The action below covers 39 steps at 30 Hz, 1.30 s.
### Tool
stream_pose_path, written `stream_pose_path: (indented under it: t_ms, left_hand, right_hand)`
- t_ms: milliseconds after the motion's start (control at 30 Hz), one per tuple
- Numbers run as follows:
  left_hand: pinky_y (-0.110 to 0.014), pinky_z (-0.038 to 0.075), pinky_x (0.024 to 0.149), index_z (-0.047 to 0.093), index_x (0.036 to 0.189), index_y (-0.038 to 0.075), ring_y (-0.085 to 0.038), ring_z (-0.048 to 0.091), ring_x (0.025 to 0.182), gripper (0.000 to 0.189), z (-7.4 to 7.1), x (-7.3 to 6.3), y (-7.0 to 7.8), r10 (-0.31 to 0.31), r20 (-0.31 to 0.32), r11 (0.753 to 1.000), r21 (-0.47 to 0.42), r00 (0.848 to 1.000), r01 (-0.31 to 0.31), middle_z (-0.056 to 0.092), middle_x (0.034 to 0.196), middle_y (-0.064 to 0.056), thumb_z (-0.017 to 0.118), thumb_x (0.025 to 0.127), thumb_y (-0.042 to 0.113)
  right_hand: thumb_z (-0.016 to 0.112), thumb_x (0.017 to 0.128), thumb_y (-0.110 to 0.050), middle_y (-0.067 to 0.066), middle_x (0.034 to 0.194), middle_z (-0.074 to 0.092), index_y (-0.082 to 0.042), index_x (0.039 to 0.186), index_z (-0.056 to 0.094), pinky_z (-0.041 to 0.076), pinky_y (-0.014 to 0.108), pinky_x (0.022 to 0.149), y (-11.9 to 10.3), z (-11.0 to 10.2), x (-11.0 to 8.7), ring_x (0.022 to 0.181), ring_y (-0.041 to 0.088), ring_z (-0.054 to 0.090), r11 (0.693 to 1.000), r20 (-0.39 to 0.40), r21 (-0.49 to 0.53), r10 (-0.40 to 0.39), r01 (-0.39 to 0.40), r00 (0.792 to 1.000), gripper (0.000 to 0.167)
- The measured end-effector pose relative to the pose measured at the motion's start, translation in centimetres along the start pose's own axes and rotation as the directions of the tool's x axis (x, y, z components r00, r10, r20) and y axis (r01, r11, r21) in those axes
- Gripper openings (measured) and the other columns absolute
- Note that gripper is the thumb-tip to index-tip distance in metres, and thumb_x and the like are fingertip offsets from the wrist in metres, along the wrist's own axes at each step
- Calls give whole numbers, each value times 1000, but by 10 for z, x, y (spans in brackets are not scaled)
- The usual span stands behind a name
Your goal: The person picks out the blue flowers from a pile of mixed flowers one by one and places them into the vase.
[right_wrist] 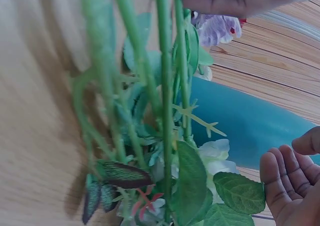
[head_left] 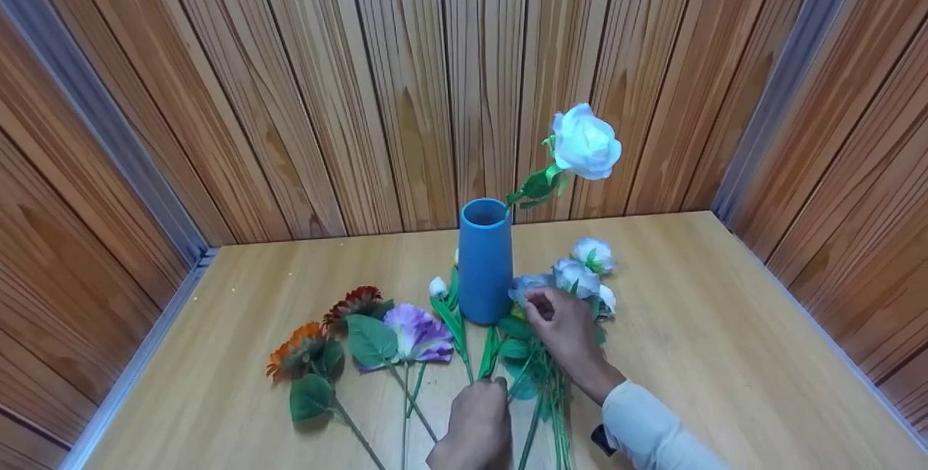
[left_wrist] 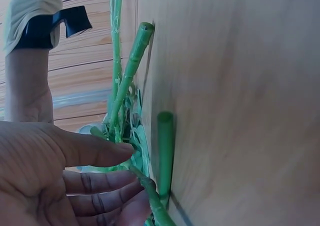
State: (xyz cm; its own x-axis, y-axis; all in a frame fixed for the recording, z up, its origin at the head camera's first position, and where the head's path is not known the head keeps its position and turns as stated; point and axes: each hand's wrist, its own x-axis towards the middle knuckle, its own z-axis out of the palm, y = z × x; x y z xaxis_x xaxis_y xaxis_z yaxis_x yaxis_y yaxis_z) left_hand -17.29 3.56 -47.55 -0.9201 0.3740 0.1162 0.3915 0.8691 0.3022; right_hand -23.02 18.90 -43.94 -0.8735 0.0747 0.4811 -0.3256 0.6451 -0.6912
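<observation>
Low over the front of the table, my left hand (head_left: pixel 475 423) pinches a green flower stem (left_wrist: pixel 155 201) between thumb and fingers; its bloom end is lost among leaves. My right hand (head_left: pixel 565 328) hovers over a bunch of pale blue-white flowers (head_left: pixel 576 278), fingers loosely bent and thumb apart, with nothing between them. Its fingertips come right beside a green leaf (right_wrist: pixel 240 192) in the right wrist view. Just left of that hand stands a blue vase (head_left: pixel 484 267). One white rose (head_left: pixel 587 142) leans out of it to the right.
Left of the vase lie an orange flower (head_left: pixel 296 347), a dark red flower (head_left: pixel 355 304) and a purple flower (head_left: pixel 417 332), stems toward the front edge. A white tulip bud (head_left: pixel 438 287) lies by the vase base. Wood-panelled walls (head_left: pixel 406 93) close in the table (head_left: pixel 710 325).
</observation>
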Motion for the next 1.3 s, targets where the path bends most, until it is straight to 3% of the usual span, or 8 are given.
stream_pose_path:
  t_ms: [400,967,1300]
  left_hand:
    - [-28,41,44,63,79,6,-9,48,51,9,0,3,1,16,62,1000,-17,998,-15,48,55,-1,67,81,-2]
    - [-31,42,44,63,82,7,-16,54,51,10,1,3,4,-1,29,998,56,1000,-1,50,57,-2,71,78,2]
    - [-33,44,44,61,82,8,-19,55,50,8,-3,2,8,-24,39,999,33,999,23,51,58,-2,68,81,4]
  right_hand:
    - [70,87,-7,-1,89,69,-7,102,70,55,32,73,9,-6,-8,79,12,65,1000,4,31,-1,1,1000,15]
    - [69,87,-9,-2,88,69,-6,102,71,54,31,73,9,-12,-12,78,10,64,998,-7,64,22,-21,1000,15]
    - [70,87,-7,-1,88,70,-7,99,70,55,32,72,2,-15,-13,78,12,66,996,-12,84,2,-1,1000,13]
